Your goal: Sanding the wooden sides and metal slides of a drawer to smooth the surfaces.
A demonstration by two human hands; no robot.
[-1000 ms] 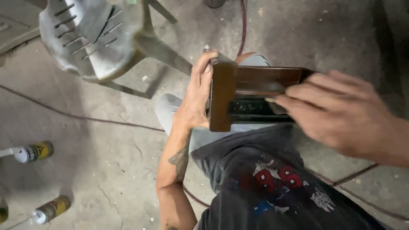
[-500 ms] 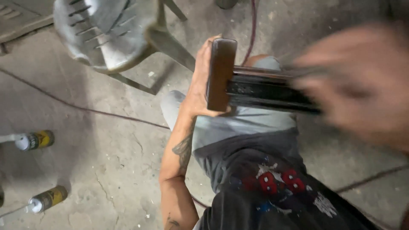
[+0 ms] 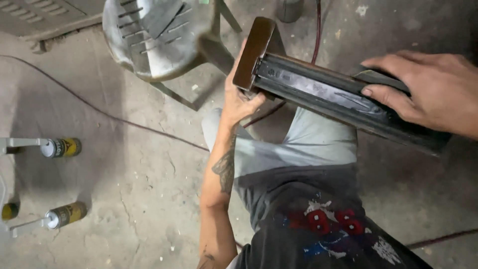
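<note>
My left hand (image 3: 238, 97) grips the brown end board (image 3: 253, 52) of a long dark wooden piece (image 3: 318, 92), which lies tilted above my knees in light trousers. My right hand (image 3: 423, 89) rests on the far right part of that piece. Its fingers press a small dark sheet (image 3: 381, 78) flat against the top face. The long faces of the piece look black and glossy, while the end board is plain brown. The right end of the piece is partly hidden under my right hand.
A grey plastic chair (image 3: 154, 35) stands at the upper left, close to the end board. Spray cans (image 3: 62, 148) (image 3: 67, 214) lie on the cracked concrete floor at left. A red cable (image 3: 316, 30) runs across the floor, and a grey can (image 3: 289, 9) stands at the top edge.
The wooden piece has turned and swung up and right, its dark long face now on top. My right hand, blurred mid-stroke before, now rests still on it.
</note>
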